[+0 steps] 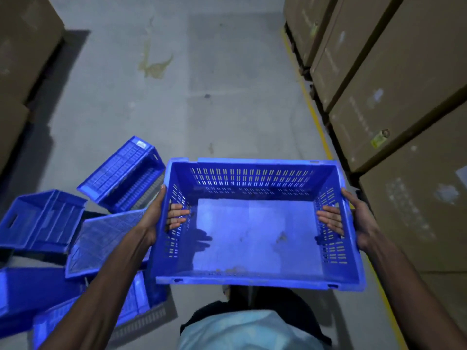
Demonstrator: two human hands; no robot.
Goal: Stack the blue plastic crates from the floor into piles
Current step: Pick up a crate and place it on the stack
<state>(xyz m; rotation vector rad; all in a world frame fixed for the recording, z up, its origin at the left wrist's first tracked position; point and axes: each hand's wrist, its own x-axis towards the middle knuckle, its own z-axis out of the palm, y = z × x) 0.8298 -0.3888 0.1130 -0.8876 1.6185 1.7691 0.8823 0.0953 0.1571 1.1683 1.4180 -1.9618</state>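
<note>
1. nearest, a person's left hand (pixel 151 218) and right hand (pixel 360 218) grip an empty blue crate (pixel 252 238), held level in the air in front of the body. the fingers (pixel 177 215) are curled inward through its two short walls.
2. the crate looks light, stiff and hollow. the handle cut-outs seem the surest hold, as the smooth rim may slip.
3. to the left, loose crates (pixel 43 218) lie tumbled and unstacked on the floor (pixel 202 84).
4. farther off, cardboard boxes (pixel 391 97) line the aisle.
</note>
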